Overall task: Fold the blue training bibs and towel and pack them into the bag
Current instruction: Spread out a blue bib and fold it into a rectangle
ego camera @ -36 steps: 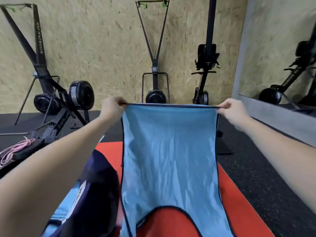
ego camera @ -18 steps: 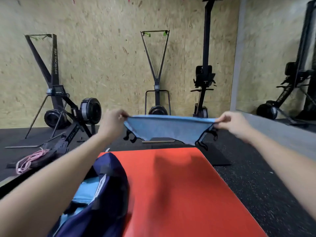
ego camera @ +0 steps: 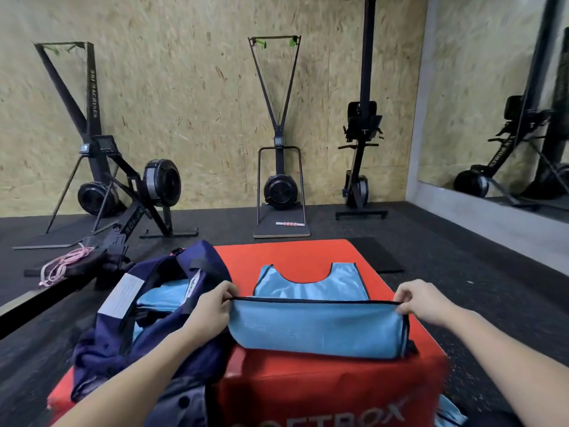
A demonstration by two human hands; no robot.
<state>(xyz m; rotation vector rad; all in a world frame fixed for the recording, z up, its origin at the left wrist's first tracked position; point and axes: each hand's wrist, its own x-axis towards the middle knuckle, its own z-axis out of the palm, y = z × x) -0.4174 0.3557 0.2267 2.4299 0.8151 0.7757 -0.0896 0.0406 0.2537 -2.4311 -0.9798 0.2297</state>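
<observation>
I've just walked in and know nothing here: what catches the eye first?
A bright red box fills the middle, with a blue bib held over it, each hand pinching an upper corner. A navy bag lies open at its left, and black gym machines line the wooden wall.

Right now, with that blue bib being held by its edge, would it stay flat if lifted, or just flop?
Probably flop: the blue bib sags in a soft curve between the left hand and the right hand. It looks light, since a pinch at each corner carries it. Its far part lies limp on the red box.
</observation>
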